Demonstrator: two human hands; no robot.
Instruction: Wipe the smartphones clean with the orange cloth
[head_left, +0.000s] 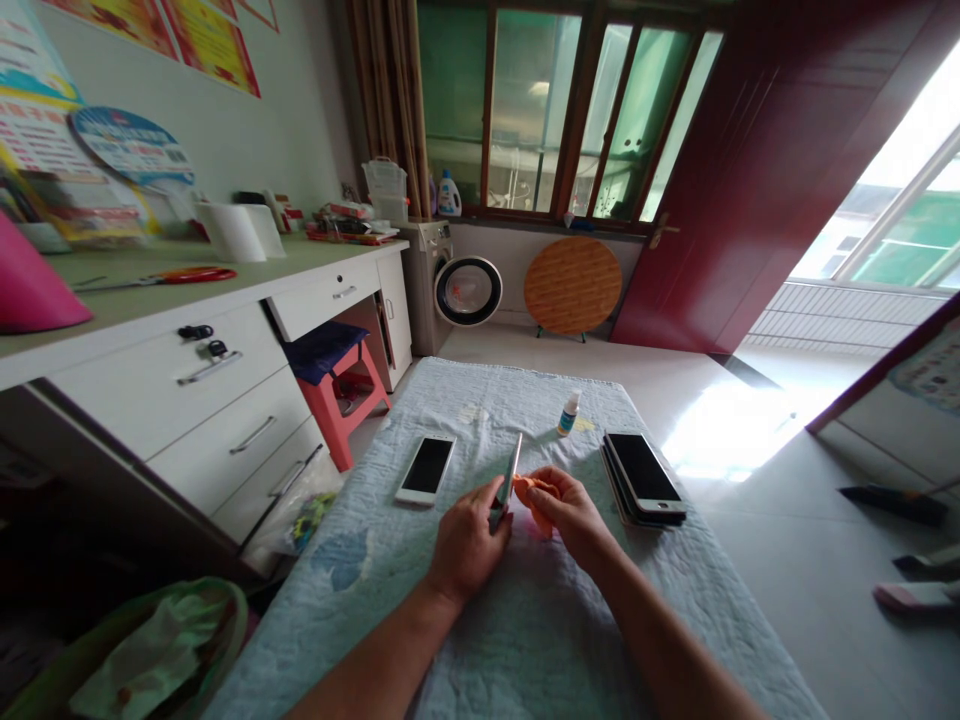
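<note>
One pale-blue quilted cover (517, 640) spread under and around the held smartphone (514, 462), which was turned nearly edge-on to the view. The left hand (466, 535) gripped that phone by its lower part, fingers and thumb closed on it; whether its bottom edge met the cover could not be told. On the phone's right, the right hand (570, 505) pinched a bunched orange cloth (538, 498), touching the phone's side or nearly so. Left of the phone, across a strip of cover, a white-framed smartphone (426, 468) lay flat, dark screen up. Well to the phone's right, a stack of smartphones (645, 478) sat near the cover's right edge, others' edges poking out beneath the top one. Beyond the phone and rightward stood a small spray bottle (568, 413), a gap of cover between them. Farther past the phone, the cover's far edge gave onto floor tiles (652, 375); an open-doored washing machine (427, 285) stood beyond it leftward, a round wooden tabletop (574, 285) rightward.
</note>
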